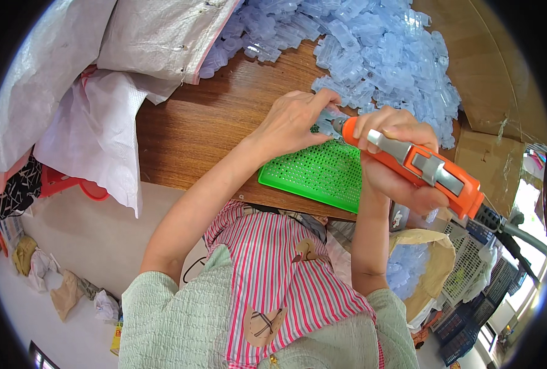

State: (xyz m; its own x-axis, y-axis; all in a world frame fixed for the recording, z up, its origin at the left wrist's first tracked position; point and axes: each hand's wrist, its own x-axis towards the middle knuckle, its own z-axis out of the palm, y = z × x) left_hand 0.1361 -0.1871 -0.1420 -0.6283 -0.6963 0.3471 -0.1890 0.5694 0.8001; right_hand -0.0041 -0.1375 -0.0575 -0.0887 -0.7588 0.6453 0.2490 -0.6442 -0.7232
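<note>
In my right hand point(387, 166) is an orange electric screwdriver point(455, 178) with a metal lever on its side, my fingers wrapped round its body. A cable runs from its rear end off to the right. The driver's tip points left, at a small clear plastic part point(327, 125) pinched between the thumb and fingers of my left hand point(292, 120). Whether the tip touches the part cannot be made out. Under both hands lies a green perforated tray point(313, 172) at the near edge of the brown wooden table point(187, 132).
A big heap of clear bluish plastic parts point(390, 55) covers the table's far side. White woven sacks point(150, 43) hang over the left end. Cardboard point(488, 67) walls the right. Below right stand an open paper sack point(436, 252) of similar parts and stacked plastic crates point(470, 264).
</note>
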